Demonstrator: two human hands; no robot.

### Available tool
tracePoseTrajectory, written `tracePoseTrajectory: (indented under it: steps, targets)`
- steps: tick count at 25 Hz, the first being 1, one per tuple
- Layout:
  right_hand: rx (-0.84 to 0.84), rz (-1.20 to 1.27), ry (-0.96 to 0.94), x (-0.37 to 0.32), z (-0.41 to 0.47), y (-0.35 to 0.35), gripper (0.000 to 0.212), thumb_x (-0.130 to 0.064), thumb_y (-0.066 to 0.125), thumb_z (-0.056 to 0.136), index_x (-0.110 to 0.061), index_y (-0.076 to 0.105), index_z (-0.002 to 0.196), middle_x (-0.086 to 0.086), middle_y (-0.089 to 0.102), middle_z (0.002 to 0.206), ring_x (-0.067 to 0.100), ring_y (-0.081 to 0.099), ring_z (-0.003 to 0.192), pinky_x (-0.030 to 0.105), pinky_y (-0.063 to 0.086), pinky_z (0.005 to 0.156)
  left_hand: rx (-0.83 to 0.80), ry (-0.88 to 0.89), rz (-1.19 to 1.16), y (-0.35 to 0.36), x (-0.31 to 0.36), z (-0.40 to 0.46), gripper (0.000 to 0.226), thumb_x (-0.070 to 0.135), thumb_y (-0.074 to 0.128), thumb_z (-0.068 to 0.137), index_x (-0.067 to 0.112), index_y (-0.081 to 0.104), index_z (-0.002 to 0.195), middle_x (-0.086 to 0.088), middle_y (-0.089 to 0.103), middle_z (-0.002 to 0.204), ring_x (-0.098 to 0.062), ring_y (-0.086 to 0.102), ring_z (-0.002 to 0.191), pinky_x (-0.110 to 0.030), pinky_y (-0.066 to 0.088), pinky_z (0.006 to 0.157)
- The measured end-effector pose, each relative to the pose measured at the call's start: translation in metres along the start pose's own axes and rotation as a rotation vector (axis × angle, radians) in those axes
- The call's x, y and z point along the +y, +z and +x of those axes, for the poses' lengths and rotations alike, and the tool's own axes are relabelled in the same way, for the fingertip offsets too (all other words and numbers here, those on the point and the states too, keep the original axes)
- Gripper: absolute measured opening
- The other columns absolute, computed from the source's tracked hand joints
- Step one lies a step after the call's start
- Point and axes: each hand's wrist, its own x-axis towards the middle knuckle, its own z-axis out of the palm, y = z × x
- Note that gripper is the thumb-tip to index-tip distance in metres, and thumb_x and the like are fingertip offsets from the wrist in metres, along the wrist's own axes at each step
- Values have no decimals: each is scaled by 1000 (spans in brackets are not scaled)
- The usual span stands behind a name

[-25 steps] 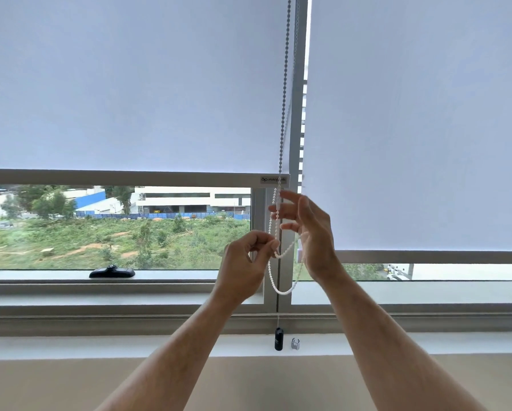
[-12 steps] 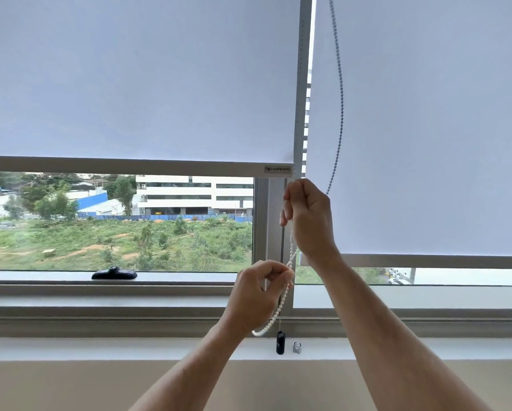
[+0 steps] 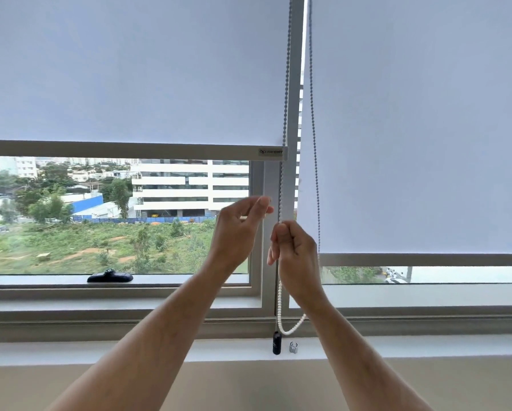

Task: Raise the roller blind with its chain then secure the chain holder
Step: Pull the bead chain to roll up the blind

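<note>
- Landmark = window mullion point(image 3: 271, 247), the upright frame post between the two panes
- Far left of mullion: black window handle point(image 3: 110, 276) lies on the lower frame, well apart from our hands
- Left of mullion: left roller blind point(image 3: 130, 69), bottom bar w/ small label just beside the post, sits higher than the right one
- Just left of mullion: our left hand point(image 3: 238, 232), fingers loosely curled, holding nothing we can see; fingertips blurred
- At mullion: white bead chain point(image 3: 279, 292) runs down its face, loops near the sill; black chain holder point(image 3: 277, 343) hangs at the base, small metal clip point(image 3: 293, 347) just beside
- Just right of mullion: our right hand point(image 3: 293, 247) fisted round the chain
- Right of mullion: right blind point(image 3: 426, 114), hangs lower
</note>
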Motion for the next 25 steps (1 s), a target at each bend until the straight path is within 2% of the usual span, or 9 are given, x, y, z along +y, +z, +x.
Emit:
tracePoseTrajectory:
  steps: [3, 6, 8, 11, 13, 17, 19, 21, 25]
  targets:
    - [-21, 7, 28, 6, -14, 2, 32, -11, 42, 104, -15, 55, 74, -4, 50, 50, 14, 48, 45, 34, 47, 48, -63, 62, -46, 4, 17, 16, 15, 37, 59, 94, 31, 71, 100, 9, 77, 86, -7, 71, 85, -28, 56, 77]
    - [-59, -4, 40, 13, -25, 2, 32, -13, 44, 102, -21, 54, 73, -2, 51, 51, 16, 50, 47, 45, 48, 53, -60, 71, -45, 9, 20, 19, 14, 29, 63, 93, 24, 73, 84, 9, 75, 70, -7, 68, 69, -23, 53, 67]
    - [-139, 8, 53, 15, -25, -4, 30, -25, 46, 100, -20, 58, 73, 0, 58, 56, 17, 55, 54, 42, 49, 60, -38, 76, -45, 10, 18, 14, 18, 23, 64, 93, 19, 72, 78, 10, 71, 61, -2, 64, 58, -17, 49, 61]
    - [-237, 57, 75, 17, -13, -18, 43, -35, 38, 99, -13, 71, 81, 2, 73, 78, 14, 66, 76, 25, 48, 73, -8, 105, -60, 5, 14, 7, 18, 19, 65, 92, 21, 71, 75, 12, 70, 58, 1, 63, 55, -10, 47, 59]
    - [-167, 103, 95, 11, 2, -26, 48, -37, 32, 98, -15, 73, 87, 1, 76, 85, 17, 69, 82, 30, 48, 76, -13, 141, -26, 3, 14, 2, 18, 20, 65, 92, 26, 70, 75, 13, 70, 59, -2, 64, 56, -13, 50, 60]
    - [-61, 44, 37, -23, 39, -21, 41, -44, 40, 99, -22, 72, 86, -2, 73, 73, 15, 68, 72, 37, 52, 70, -25, 159, 47, 7, 9, -15, 17, 23, 65, 91, 29, 70, 76, 11, 69, 61, -17, 67, 59, -29, 55, 63]
    - [-45, 28, 15, -42, 58, -14, 38, -41, 42, 101, -16, 68, 92, 0, 71, 73, 16, 67, 70, 33, 53, 66, -34, 147, 59, 9, 1, -25, 18, 22, 65, 91, 29, 68, 75, 14, 69, 61, -7, 66, 59, -20, 52, 62]
    - [-31, 64, 16, -60, 76, -7, 32, -34, 42, 103, -14, 66, 96, 0, 67, 69, 13, 64, 64, 23, 51, 59, -41, 124, 73, 9, -4, -33, 20, 22, 65, 92, 27, 68, 73, 13, 69, 62, -1, 63, 58, -13, 47, 62]
    - [-55, 125, 9, -81, 90, 4, 33, -24, 41, 105, -16, 60, 79, -6, 46, 48, 12, 41, 45, 34, 39, 53, -63, 125, 134, 7, -8, -43, 21, 27, 64, 92, 27, 67, 71, 13, 70, 64, -4, 63, 60, -17, 48, 62]
